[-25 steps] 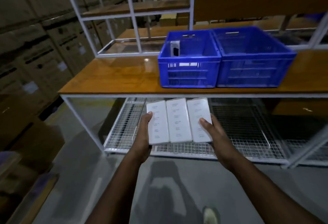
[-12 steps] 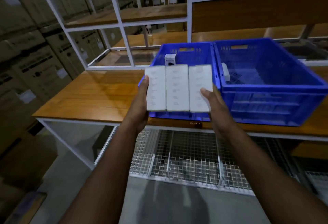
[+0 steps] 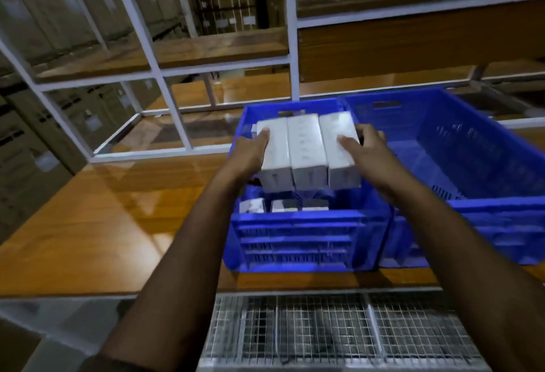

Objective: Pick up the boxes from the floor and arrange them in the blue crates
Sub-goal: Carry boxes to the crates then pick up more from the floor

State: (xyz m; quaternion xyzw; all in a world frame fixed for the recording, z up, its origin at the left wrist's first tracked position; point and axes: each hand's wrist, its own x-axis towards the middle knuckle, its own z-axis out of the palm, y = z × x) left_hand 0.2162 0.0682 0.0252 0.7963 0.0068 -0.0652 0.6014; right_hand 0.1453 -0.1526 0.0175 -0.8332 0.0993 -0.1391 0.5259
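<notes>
Three white boxes (image 3: 306, 150) lie side by side, pressed together between my hands, above the open top of the left blue crate (image 3: 298, 233). My left hand (image 3: 250, 155) grips the left box's side and my right hand (image 3: 364, 147) grips the right box's side. Under the held row, several more white boxes (image 3: 283, 206) sit inside the left crate near its front wall. The right blue crate (image 3: 483, 206) stands against the left one; its visible floor looks bare.
Both crates stand on a wooden shelf (image 3: 112, 224) of a white metal rack (image 3: 165, 88). A wire mesh shelf (image 3: 333, 327) lies below. Stacked cardboard cartons (image 3: 35, 124) line the left side. Grey floor shows at the bottom left.
My hands have carried the three boxes up from below shelf level, forward, to above the left crate. The row has tilted flatter. I have come closer to the rack.
</notes>
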